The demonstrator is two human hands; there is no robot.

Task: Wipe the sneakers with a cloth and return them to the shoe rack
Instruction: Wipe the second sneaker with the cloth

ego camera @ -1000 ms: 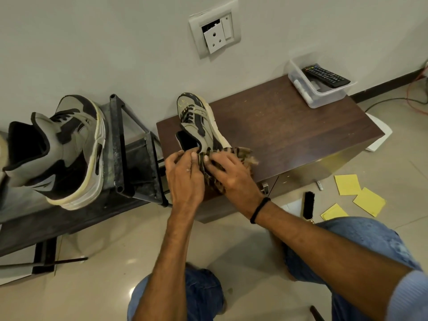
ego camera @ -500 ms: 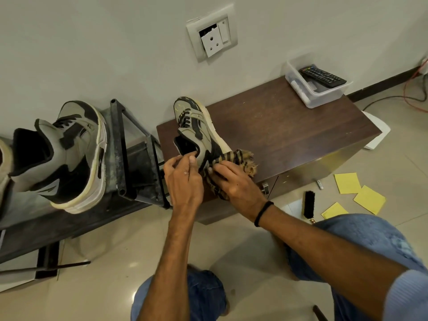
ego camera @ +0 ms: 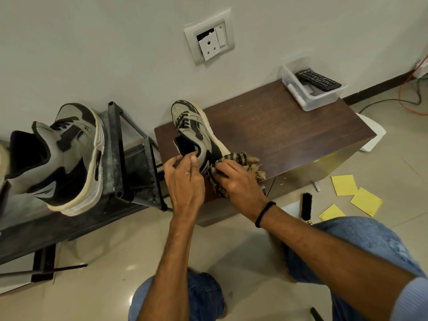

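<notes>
Nearest the camera, the left hand [ego camera: 185, 179] pinches the collar of the sneaker [ego camera: 196, 126]; the right hand [ego camera: 238, 181] grips the cloth [ego camera: 245, 159] against its heel side — position barely changed, so wiping continues. It stands on the cabinet [ego camera: 289, 130] — unracked; the second sneaker [ego camera: 69, 158] occupies the shoe rack [ego camera: 136, 156].

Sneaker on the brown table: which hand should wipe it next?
The right hand. It holds the striped cloth against the sneaker near its heel, so it can likely rub straight away. The left hand pinches the collar, steadying the shoe.
</notes>
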